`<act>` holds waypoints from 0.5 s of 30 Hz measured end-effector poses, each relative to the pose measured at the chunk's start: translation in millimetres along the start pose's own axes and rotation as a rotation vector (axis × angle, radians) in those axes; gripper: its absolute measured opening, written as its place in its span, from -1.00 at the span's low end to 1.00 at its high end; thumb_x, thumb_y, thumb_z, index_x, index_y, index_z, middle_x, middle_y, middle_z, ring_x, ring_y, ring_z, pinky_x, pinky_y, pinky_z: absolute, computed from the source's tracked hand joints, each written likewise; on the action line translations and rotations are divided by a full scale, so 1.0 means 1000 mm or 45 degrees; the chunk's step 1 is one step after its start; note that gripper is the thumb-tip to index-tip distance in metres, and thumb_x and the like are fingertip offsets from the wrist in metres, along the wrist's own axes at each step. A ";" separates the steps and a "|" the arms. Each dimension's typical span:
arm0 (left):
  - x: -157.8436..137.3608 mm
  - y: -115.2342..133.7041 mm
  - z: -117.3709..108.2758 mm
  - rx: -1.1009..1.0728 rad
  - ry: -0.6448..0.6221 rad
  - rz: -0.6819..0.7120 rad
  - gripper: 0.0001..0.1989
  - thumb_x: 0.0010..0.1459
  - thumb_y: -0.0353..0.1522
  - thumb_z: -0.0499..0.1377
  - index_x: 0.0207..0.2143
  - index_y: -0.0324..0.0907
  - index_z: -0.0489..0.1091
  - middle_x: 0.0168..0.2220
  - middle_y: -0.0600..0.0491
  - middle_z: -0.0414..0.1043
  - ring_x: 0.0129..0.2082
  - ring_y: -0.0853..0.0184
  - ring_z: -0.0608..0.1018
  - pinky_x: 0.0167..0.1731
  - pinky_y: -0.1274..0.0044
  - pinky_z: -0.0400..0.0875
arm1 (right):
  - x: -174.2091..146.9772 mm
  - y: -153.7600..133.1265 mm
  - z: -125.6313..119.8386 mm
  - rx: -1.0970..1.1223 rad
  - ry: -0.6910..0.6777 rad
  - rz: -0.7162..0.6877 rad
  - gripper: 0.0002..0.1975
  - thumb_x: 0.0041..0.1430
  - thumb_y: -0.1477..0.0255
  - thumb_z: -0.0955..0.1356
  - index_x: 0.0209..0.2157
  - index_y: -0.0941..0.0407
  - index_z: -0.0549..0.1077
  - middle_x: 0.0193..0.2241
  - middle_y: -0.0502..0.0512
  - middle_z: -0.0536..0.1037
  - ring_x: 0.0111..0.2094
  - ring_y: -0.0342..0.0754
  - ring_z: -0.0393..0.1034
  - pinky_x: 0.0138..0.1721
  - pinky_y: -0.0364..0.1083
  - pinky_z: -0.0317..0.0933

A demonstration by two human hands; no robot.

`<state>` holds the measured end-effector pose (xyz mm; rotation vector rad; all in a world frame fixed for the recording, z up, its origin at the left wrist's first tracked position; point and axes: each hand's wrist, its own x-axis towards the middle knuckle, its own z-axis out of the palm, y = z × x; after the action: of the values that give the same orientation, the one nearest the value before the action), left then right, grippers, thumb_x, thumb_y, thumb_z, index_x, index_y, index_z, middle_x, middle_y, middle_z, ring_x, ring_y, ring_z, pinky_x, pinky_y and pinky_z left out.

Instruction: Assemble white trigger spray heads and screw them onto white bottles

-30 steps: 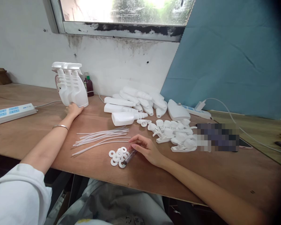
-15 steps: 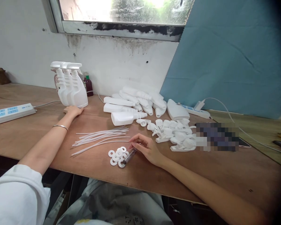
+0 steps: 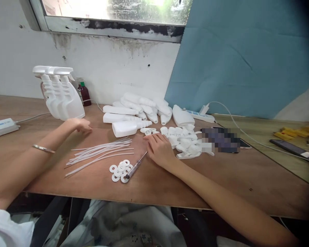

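Observation:
My left hand point(image 3: 82, 126) is just above the table in front of the upright white spray bottles point(image 3: 71, 103). Its fingers are loosely bent and apart, with nothing seen in them. My right hand point(image 3: 161, 148) lies by the near edge of the spray-head pile point(image 3: 180, 135). Its fingers stretch over the end of a single white trigger spray head point(image 3: 148, 130), and the thumb is apart. Whether the fingertips touch it is hard to see. A screwdriver with a clear handle point(image 3: 136, 168) rests against the white washers point(image 3: 113, 168), left of that hand. Thin white tubes point(image 3: 98, 154) lie between my hands.
White bottles without heads point(image 3: 123, 128) lie heaped by the wall. A dark bottle with a green cap point(image 3: 84, 93) stands behind the spray bottles. Power strips point(image 3: 3, 128) lie at both sides. A phone point(image 3: 243, 144) and a white cable point(image 3: 234, 120) are at right.
My left hand has come away from the spray bottles toward me and the right. My right hand has left the screwdriver and moved to the spray heads. The view has turned right.

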<state>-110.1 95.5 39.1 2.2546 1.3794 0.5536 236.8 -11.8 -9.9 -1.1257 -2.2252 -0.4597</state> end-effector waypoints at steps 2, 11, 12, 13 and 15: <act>-0.004 0.027 0.007 0.146 -0.020 -0.062 -0.73 -0.09 -0.35 0.24 -0.69 -0.29 0.25 -0.75 0.16 0.10 -0.67 0.53 0.13 -0.54 0.58 -0.04 | 0.003 0.003 0.002 -0.162 -0.057 0.020 -0.77 0.09 0.60 0.20 -0.19 0.20 0.35 -0.27 0.16 0.46 -0.18 0.05 0.25 -0.21 -0.03 0.08; -0.043 0.130 0.050 0.229 -0.682 0.363 -0.88 0.07 -0.35 0.06 -0.45 -0.23 0.30 -0.50 0.10 0.35 -0.52 0.45 0.35 -0.53 0.65 0.15 | 0.015 0.010 0.018 -0.557 -0.167 -0.055 -0.80 0.13 0.63 0.15 -0.33 0.23 0.38 -0.36 0.23 0.44 -0.23 0.10 0.22 -0.22 0.00 -0.01; -0.045 0.130 0.052 0.180 -0.717 0.388 -0.88 0.06 -0.35 0.07 -0.44 -0.24 0.31 -0.50 0.10 0.35 -0.51 0.45 0.36 -0.51 0.66 0.17 | 0.016 0.011 0.019 -0.576 -0.174 -0.069 -0.79 0.14 0.63 0.15 -0.34 0.24 0.38 -0.36 0.24 0.44 -0.24 0.11 0.22 -0.23 0.00 -0.01; -0.045 0.128 0.053 0.137 -0.742 0.401 -0.87 0.05 -0.34 0.09 -0.44 -0.25 0.31 -0.50 0.10 0.35 -0.51 0.45 0.37 -0.50 0.66 0.19 | 0.018 0.012 0.019 -0.594 -0.184 -0.080 -0.79 0.14 0.63 0.14 -0.35 0.24 0.37 -0.36 0.25 0.44 -0.24 0.11 0.23 -0.23 0.00 -0.01; -0.044 0.119 0.055 0.067 -0.789 0.400 -0.83 0.04 -0.30 0.12 -0.43 -0.26 0.33 -0.51 0.09 0.35 -0.51 0.45 0.37 -0.50 0.66 0.21 | 0.023 0.015 0.019 -0.620 -0.212 -0.102 -0.79 0.12 0.64 0.14 -0.35 0.26 0.37 -0.36 0.27 0.43 -0.25 0.11 0.24 -0.23 0.01 0.00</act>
<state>-12.7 -1.2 55.7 2.4061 0.7460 -0.1023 231.3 20.9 -8.7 -1.3581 -2.3776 -1.0158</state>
